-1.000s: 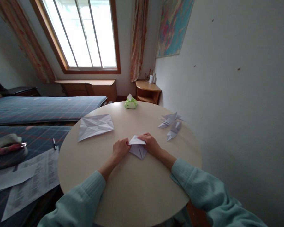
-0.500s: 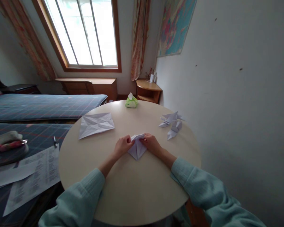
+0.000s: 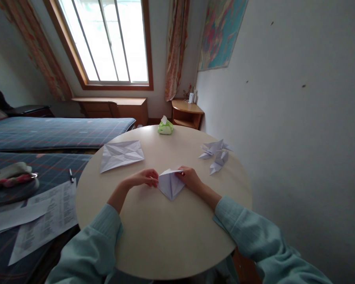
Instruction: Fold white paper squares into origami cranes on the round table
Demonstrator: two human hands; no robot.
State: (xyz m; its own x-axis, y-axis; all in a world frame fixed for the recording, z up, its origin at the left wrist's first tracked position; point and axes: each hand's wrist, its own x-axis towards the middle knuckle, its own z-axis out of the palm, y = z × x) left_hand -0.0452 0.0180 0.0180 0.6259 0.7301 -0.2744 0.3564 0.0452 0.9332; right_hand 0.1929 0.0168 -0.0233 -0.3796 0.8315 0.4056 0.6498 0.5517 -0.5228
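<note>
A white sheet of paper folded into a kite-like shape (image 3: 170, 188) stands partly raised on the round table, its point towards me and a crease down its middle. My right hand (image 3: 189, 177) pinches its upper right edge between thumb and fingers. At its left corner is my left hand (image 3: 144, 178), fingers curled and closed, with the fingertips on the paper's edge. Further left lies a creased, unfolded white sheet (image 3: 122, 154). To the right sit folded paper figures (image 3: 219, 161) with pointed ends.
A green tissue pack (image 3: 165, 127) stands at the far edge of the round table (image 3: 165, 236). On the left, a plaid-covered bed (image 3: 62, 161) bears printed sheets (image 3: 47, 221), a pen (image 3: 71, 175) and a racket-like object (image 3: 14, 189). A white wall rises at right.
My left hand has moved left from the paper's top edge to its left corner. The paper's upper left part has opened outwards. My right hand keeps its pinch.
</note>
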